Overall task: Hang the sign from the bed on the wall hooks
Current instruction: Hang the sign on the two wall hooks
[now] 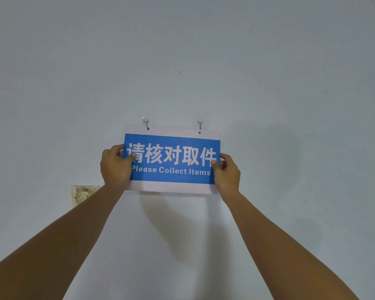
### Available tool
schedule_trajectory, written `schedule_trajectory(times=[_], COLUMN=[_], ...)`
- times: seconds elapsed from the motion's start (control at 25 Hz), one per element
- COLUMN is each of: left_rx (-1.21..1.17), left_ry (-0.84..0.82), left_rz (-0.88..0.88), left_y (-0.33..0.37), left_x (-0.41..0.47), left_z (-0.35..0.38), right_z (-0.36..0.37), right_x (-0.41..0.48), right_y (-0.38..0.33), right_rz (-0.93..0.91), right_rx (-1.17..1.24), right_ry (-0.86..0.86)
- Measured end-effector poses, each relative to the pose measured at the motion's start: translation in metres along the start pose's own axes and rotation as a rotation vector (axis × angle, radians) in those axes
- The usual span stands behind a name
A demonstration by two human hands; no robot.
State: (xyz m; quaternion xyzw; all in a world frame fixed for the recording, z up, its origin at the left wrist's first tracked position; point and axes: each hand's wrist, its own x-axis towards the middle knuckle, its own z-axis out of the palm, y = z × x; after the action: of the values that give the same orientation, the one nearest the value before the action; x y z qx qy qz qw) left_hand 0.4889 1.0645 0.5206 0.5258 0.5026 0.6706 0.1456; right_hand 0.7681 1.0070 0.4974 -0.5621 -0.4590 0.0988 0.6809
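Pale grey-blue painted wall point(182, 50) across the whole view, bare except for a stained, cream wall plate point(84, 194) low on the left and two small clear adhesive hooks. Blue-and-white sign point(171, 161), lettered "Please Collect Items" under a row of Chinese characters, pressed flat against the wall just under the hooks and tipped slightly, left end higher. Left hook point(145, 121) with its metal prong at or through the left hole in the white top margin; right hook point(200, 123) with its prong ending just above the right hole point(199, 132), so probably not yet threaded, though too small to tell for certain. Left hand point(115, 166) closed on the left edge, thumb across the printed face, remaining fingers behind or around the edge. Right hand point(226, 175) closed likewise on the right edge, thumb on the front near the last character. Likely a thin, stiff, lightweight plastic or laminated board: easy to lift, smooth enough to slide under the thumbs, and liable to flex if squeezed hard. Best held as now, at both short edges around mid-height, leaving the top margin and holes free. Next: raise the right end a touch and settle that hole over its prong before letting go.
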Motion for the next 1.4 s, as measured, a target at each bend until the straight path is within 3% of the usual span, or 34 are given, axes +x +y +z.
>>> schedule_trajectory(times=[0.24, 0.44, 0.96, 1.28, 1.4], left_rx=[-0.086, -0.093, 0.115, 0.166, 0.175], left_ry=[-0.007, -0.003, -0.044, -0.215, -0.303], left_rz=[-0.007, -0.026, 0.037, 0.011, -0.074], left_y=[0.004, 0.003, -0.003, -0.013, -0.015], left_x=[-0.006, -0.006, -0.003, -0.011, -0.012], left_z=[0.002, 0.003, -0.001, -0.001, -0.003], right_z=[-0.012, -0.013, -0.007, -0.003, -0.003], right_x=[0.001, 0.011, 0.015, -0.003, -0.005], right_y=[-0.015, -0.019, -0.008, 0.001, 0.002], right_rz=[-0.098, -0.063, -0.022, -0.064, -0.006], right_rx=[0.019, -0.035, -0.223, -0.285, -0.364], right_ry=[0.067, 0.039, -0.054, -0.152, -0.235])
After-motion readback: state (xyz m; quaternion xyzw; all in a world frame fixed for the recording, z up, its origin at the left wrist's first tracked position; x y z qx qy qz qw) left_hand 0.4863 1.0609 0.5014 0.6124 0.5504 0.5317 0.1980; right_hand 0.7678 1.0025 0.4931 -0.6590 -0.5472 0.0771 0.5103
